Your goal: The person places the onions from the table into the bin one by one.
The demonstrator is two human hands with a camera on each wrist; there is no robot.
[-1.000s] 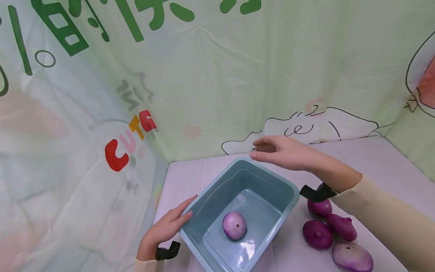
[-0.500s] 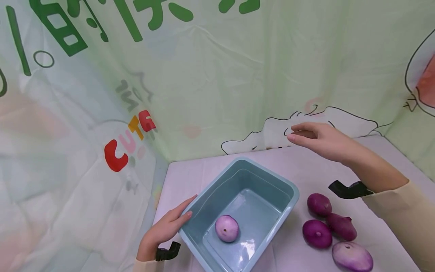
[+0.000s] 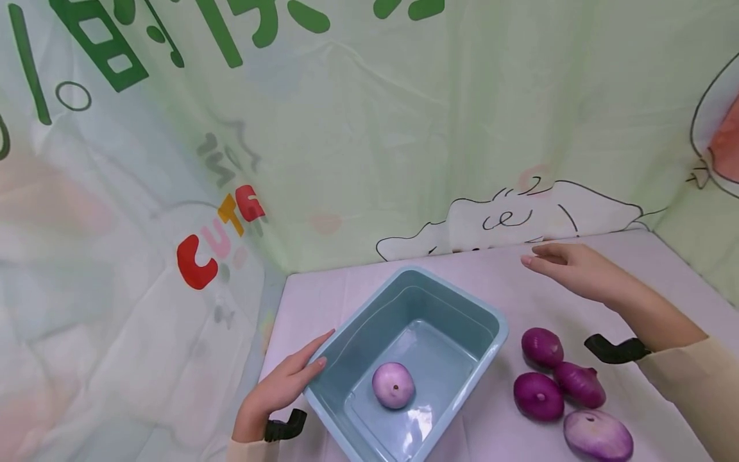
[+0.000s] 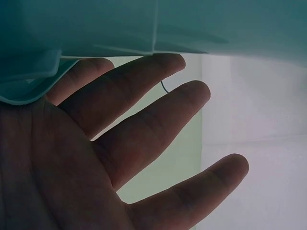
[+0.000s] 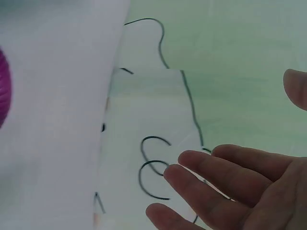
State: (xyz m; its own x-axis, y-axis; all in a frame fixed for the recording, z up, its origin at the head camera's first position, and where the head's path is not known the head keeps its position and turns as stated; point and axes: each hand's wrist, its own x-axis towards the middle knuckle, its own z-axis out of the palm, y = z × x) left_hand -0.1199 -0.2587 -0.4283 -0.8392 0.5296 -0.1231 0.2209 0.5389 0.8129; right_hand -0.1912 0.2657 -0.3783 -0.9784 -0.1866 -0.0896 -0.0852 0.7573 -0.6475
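Observation:
A blue-grey plastic basin [image 3: 456, 292] stands slantwise at mid-table, with one pale purple onion [image 3: 393, 385] inside on its floor. My left hand [image 3: 283, 385] holds the basin's left rim, thumb at the edge and the other fingers along the outer side. From the left wrist, the fingers [image 4: 153, 129] appear spread out beneath the basin wall [image 4: 230, 28]. Nothing is in my right hand [image 3: 583, 273], which hovers over the back right of the table, fingers loosely bent. Below it lies a group of onions, including a dark purple onion [image 3: 543, 348].
Several onions lie to the right of the basin: another dark one [image 3: 539, 397], a pointed one [image 3: 580, 385] and a paler one [image 3: 598, 436]. A white cloth covers the table [image 3: 346, 292]. Printed curtains [image 3: 369, 160] enclose its back and left side.
My right hand has moved right from above the basin's far corner, then lowered slightly. The onion in the basin rolled left and partly back. My left hand stays at the rim.

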